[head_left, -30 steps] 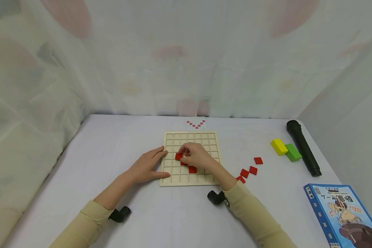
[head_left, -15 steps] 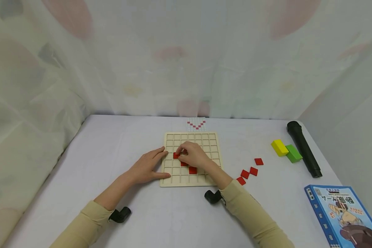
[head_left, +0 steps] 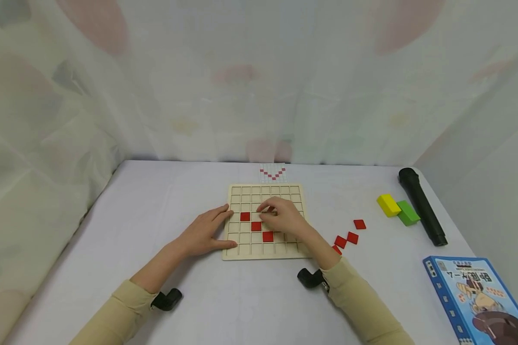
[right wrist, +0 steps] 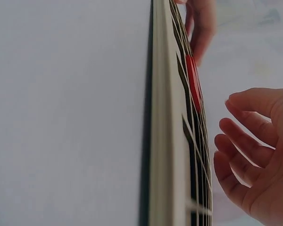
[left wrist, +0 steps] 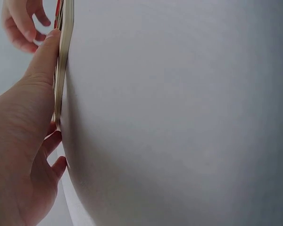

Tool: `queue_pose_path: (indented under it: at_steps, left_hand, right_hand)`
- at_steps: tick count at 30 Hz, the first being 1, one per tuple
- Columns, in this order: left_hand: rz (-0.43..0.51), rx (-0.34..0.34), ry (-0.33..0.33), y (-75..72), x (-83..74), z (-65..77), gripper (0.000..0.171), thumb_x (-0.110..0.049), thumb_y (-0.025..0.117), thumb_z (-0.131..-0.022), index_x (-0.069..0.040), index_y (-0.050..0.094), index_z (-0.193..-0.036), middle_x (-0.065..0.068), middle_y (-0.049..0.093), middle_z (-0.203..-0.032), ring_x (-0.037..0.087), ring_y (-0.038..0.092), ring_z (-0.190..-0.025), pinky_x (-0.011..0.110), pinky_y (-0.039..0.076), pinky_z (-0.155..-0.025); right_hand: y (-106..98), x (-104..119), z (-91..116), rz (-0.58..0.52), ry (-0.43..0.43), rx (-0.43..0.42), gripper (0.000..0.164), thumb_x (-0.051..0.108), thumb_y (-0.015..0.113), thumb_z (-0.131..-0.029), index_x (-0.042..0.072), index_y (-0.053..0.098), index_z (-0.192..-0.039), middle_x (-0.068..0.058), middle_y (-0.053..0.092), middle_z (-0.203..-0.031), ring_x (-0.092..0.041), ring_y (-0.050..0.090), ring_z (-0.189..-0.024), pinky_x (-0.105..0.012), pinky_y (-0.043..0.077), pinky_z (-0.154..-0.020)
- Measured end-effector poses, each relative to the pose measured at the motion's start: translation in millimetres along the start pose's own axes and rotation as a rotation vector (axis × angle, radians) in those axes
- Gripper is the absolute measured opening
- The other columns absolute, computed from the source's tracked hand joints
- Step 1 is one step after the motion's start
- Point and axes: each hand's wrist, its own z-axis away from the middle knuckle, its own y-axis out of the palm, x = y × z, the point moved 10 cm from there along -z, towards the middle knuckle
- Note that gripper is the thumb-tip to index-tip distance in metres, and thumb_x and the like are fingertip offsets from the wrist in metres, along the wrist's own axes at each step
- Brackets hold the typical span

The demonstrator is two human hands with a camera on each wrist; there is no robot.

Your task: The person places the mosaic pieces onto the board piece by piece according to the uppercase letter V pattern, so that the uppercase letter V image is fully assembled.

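Observation:
A cream grid board (head_left: 265,257) lies on the white table. Three red square tiles sit in its cells, stepping diagonally down to the right: an upper tile (head_left: 245,216), a middle tile (head_left: 256,226) and a lower tile (head_left: 267,236). My left hand (head_left: 203,233) rests at the board's left edge, its thumb and fingers spread and touching the rim. Above the board hovers my right hand (head_left: 282,218); in the right wrist view its loosely bent fingers (right wrist: 247,141) hold nothing. It covers some cells on the right.
Several loose red tiles (head_left: 352,237) lie right of the board. Behind it is a small pattern card (head_left: 273,172) with a red V. Farther right are a yellow block (head_left: 388,205), a green block (head_left: 408,213), a black microphone-like cylinder (head_left: 423,207) and a blue box (head_left: 479,299).
The upper-left red tile, earlier in my right fingers, now lies flat in a cell. My right hand has let go and moved right. My left hand has stayed put.

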Motion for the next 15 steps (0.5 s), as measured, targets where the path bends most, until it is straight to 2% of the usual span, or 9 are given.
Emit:
queue_pose_path:
  at_steps: [8,15]
  left_hand:
    - [-0.002,0.015,-0.013,-0.1,1.8,1.9,0.094,-0.067,0.067,-0.079,-0.007,0.041,-0.147,0.014,0.031,-0.156,0.035,0.033,-0.14,0.055,0.029,-0.11]
    - [-0.016,0.016,-0.013,1.4,4.7,2.4,0.095,-0.069,0.065,-0.079,-0.008,0.041,-0.147,0.013,0.03,-0.156,0.033,0.032,-0.14,0.053,0.029,-0.111]
  right_hand:
    - [-44,-27,31,-0.018,0.036,-0.059,0.016,0.016,0.067,-0.092,0.009,0.072,-0.106,-0.002,0.067,-0.109,-0.019,0.061,-0.093,-0.037,0.052,-0.081]
    - [-81,-67,63,0.047,0.19,-0.063,0.024,0.021,0.065,-0.094,0.009,0.07,-0.114,-0.008,0.065,-0.118,-0.026,0.061,-0.101,-0.044,0.052,-0.086]
